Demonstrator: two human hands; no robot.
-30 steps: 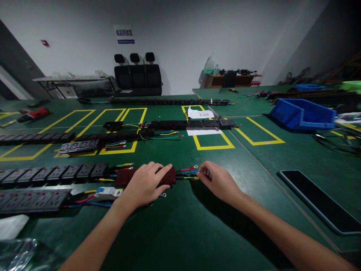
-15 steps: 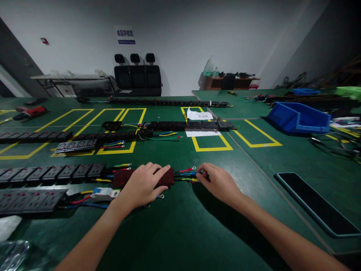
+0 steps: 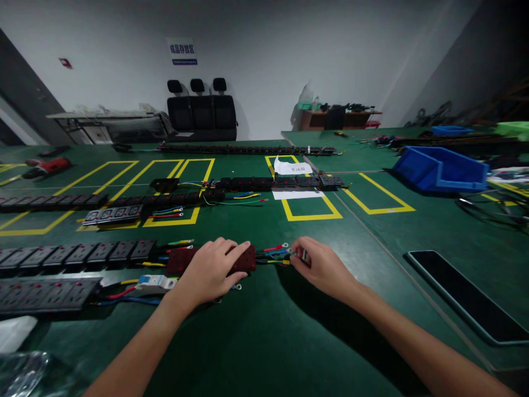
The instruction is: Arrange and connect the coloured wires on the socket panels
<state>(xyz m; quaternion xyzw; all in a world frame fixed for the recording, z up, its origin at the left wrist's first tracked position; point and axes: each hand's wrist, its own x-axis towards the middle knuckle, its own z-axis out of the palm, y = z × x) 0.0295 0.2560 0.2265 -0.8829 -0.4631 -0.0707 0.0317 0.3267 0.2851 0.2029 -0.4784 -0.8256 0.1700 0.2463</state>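
My left hand (image 3: 215,268) lies over the dark red socket block (image 3: 178,261), its fingers resting on top and its thumb along the near side. Out of the block's right end come several wires (image 3: 270,255) in red, blue, green and yellow, with ring terminals. At the tips of these wires is my right hand (image 3: 311,260), thumb and forefinger closed round the end of the yellow-green wire (image 3: 283,262). The fingertips partly hide that wire's end. Left of the red block sits a row of black sockets (image 3: 86,256).
A white-blue breaker (image 3: 155,283) and a second socket strip (image 3: 45,293) lie at the near left. On the right are a phone (image 3: 465,295) and a blue bin (image 3: 440,170). More strips (image 3: 248,183) and papers (image 3: 293,167) lie farther back.
My right hand has shifted very slightly to the right, and a blue wire's ring terminal now shows beside its fingers. My left hand stays on the red block.
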